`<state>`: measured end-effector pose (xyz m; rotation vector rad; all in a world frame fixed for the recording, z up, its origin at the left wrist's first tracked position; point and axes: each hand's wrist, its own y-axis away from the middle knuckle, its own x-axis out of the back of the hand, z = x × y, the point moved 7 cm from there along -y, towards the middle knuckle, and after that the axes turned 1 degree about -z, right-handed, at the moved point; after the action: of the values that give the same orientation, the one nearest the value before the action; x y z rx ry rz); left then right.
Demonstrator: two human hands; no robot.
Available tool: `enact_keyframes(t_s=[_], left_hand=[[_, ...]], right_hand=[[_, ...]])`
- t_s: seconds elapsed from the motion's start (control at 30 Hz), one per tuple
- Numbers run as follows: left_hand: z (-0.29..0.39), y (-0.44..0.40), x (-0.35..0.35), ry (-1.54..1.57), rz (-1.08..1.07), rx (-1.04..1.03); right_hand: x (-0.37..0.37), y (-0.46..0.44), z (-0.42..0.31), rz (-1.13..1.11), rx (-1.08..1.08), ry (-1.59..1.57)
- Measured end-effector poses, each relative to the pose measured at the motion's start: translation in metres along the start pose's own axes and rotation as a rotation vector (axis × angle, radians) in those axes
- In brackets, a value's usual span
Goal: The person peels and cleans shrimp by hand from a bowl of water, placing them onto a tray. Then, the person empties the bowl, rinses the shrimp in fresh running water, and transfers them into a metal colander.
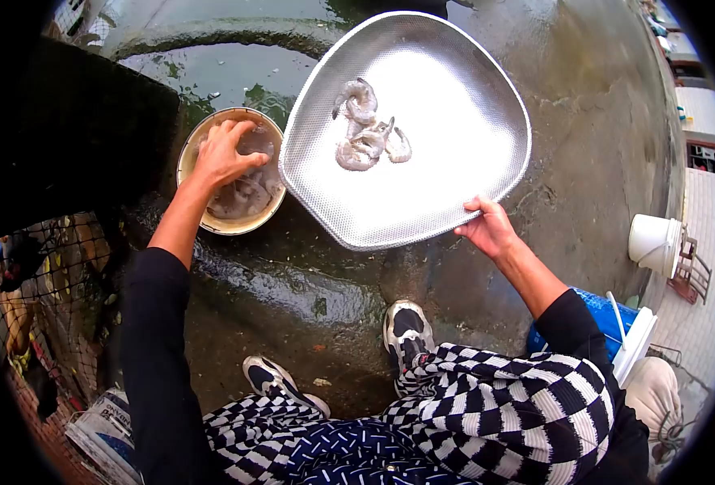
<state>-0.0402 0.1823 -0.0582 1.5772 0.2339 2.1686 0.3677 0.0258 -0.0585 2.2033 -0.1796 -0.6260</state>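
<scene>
Over a round cream bowl [190, 151] at centre left, my left hand [226, 153] has its fingers curved and spread apart. Grey raw shrimp [242, 196] lie inside the bowl, partly hidden under that hand. To the right is a large silvery perforated metal tray [446, 121], tilted, its lower right rim gripped by my right hand [489, 228] between thumb and fingers. Several shrimp [363, 148] rest in a small cluster on the tray's left half. The tray's left edge is right beside the bowl.
Wet concrete ground [584, 153] surrounds everything. A white bucket [655, 244] stands at the right, with a blue bucket [600, 319] near my right arm. Black netting [50, 291] is at the left, above a grey-white bucket [103, 432]. My shoes [408, 327] are below the tray.
</scene>
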Motion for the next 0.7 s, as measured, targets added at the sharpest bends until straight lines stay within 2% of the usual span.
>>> enact_keyframes(t_s=[0.13, 0.17, 0.23, 0.33, 0.47, 0.53, 0.67, 0.7], left_hand=[[-0.003, 0.009, -0.038, -0.073, 0.071, -0.008], [0.001, 0.009, -0.047, -0.046, -0.041, -0.029], [0.012, 0.017, -0.045, 0.06, -0.129, -0.077], [0.003, 0.028, -0.039, 0.202, -0.036, -0.014], [0.007, 0.025, -0.046, 0.055, -0.13, -0.059], [-0.001, 0.025, -0.048, 0.118, -0.013, -0.034], [-0.016, 0.016, -0.057, 0.193, 0.072, -0.077], [-0.018, 0.017, -0.051, 0.305, 0.099, -0.04]], right_hand=[[-0.006, -0.002, 0.008, -0.133, -0.047, 0.014], [-0.007, -0.002, 0.01, -0.129, -0.05, 0.01], [-0.018, -0.002, 0.014, -0.147, -0.082, -0.039], [-0.024, -0.004, 0.014, -0.174, -0.087, -0.003], [-0.019, -0.003, 0.011, -0.144, -0.094, 0.048], [-0.021, -0.002, 0.012, -0.166, -0.107, 0.049], [-0.024, 0.003, 0.012, -0.144, -0.096, 0.032], [-0.023, 0.004, 0.012, -0.138, -0.105, 0.051]])
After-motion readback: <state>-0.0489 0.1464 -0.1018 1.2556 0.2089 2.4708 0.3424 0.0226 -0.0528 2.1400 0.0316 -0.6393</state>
